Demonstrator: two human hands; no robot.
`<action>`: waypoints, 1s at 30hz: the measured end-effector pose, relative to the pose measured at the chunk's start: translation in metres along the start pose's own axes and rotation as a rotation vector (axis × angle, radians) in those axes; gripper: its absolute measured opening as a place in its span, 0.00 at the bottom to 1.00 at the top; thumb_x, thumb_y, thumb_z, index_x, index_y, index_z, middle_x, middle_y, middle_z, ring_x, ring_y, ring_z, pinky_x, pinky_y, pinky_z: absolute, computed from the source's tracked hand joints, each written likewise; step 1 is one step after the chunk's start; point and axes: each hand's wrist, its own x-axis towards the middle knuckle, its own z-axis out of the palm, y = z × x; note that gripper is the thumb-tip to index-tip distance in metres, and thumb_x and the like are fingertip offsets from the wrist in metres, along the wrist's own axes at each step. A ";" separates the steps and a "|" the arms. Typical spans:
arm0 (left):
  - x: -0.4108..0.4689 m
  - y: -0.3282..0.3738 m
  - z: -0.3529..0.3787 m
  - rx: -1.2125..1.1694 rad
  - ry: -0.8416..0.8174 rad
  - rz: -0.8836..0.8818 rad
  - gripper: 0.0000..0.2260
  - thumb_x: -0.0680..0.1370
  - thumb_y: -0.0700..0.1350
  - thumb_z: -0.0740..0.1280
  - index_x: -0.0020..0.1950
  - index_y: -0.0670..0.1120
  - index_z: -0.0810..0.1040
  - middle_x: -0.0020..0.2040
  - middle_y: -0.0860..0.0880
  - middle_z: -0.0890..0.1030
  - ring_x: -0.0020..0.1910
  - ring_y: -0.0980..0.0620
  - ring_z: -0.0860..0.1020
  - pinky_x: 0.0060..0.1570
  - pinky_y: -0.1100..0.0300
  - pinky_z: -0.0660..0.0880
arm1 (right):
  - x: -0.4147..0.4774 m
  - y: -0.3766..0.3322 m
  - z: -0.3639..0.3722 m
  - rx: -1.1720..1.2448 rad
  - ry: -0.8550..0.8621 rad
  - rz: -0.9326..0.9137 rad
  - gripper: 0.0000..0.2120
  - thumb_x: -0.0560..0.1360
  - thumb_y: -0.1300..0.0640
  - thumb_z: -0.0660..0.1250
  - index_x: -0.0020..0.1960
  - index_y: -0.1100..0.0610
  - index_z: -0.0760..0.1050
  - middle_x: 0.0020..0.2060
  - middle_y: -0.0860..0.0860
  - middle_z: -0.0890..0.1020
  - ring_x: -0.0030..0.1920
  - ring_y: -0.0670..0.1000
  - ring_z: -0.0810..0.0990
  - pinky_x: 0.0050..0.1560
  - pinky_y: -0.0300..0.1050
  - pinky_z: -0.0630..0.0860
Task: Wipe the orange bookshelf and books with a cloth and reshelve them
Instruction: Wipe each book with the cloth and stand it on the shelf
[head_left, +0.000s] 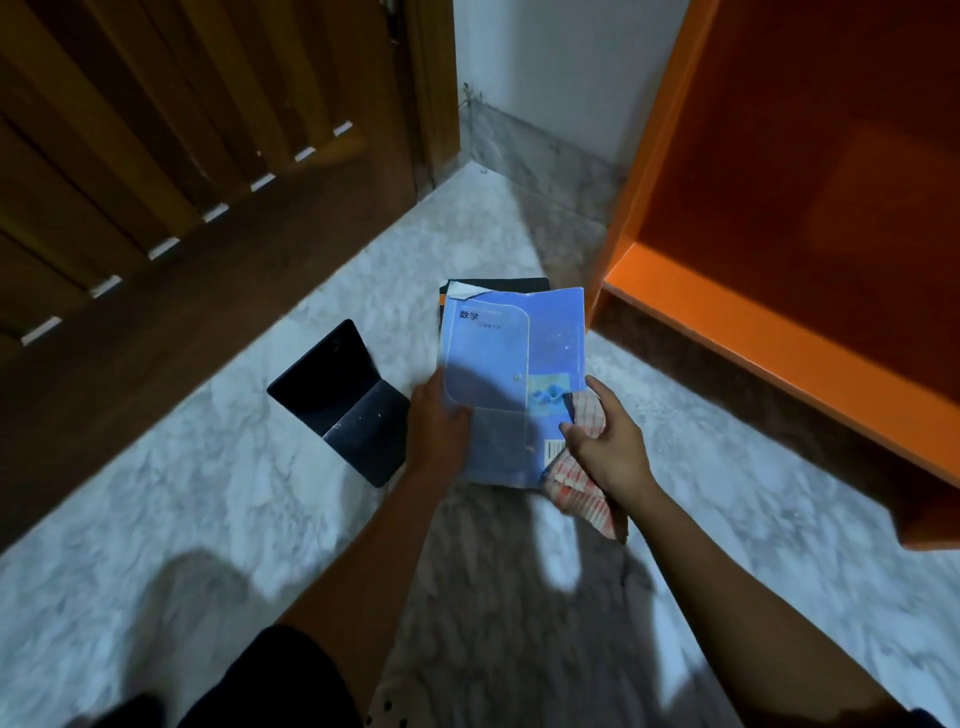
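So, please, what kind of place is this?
Most likely a corner of a room in a home: a marble-patterned floor, a slatted wooden door and an orange bookshelf beside a white wall. The left hand holds a blue book, the right hand a cloth.

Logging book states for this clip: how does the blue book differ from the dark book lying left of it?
The blue book is held in the left hand; the dark book lies untouched on the marble floor. The blue book is pale with a torn top corner; the dark book is navy, spread open with covers up and dust-specked. Neither is on the orange bookshelf.
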 end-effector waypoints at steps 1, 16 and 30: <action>-0.003 0.004 -0.001 -0.005 0.014 -0.009 0.22 0.71 0.39 0.64 0.66 0.44 0.71 0.57 0.42 0.76 0.58 0.45 0.75 0.57 0.48 0.74 | -0.002 -0.001 0.001 0.010 0.004 -0.005 0.29 0.73 0.65 0.68 0.70 0.47 0.67 0.63 0.43 0.75 0.62 0.50 0.75 0.60 0.56 0.75; -0.050 0.057 -0.054 -0.279 0.108 -0.117 0.20 0.76 0.38 0.66 0.67 0.41 0.67 0.54 0.33 0.78 0.51 0.37 0.78 0.41 0.55 0.72 | -0.049 -0.084 -0.035 0.046 -0.043 -0.263 0.30 0.73 0.68 0.66 0.69 0.43 0.69 0.66 0.47 0.73 0.64 0.45 0.72 0.55 0.30 0.72; -0.137 0.266 -0.156 -0.755 -0.091 0.441 0.26 0.81 0.40 0.58 0.75 0.58 0.53 0.71 0.53 0.69 0.64 0.48 0.74 0.57 0.50 0.77 | -0.114 -0.227 -0.155 0.219 0.033 -0.538 0.28 0.75 0.66 0.66 0.70 0.44 0.68 0.66 0.48 0.73 0.60 0.44 0.75 0.50 0.36 0.77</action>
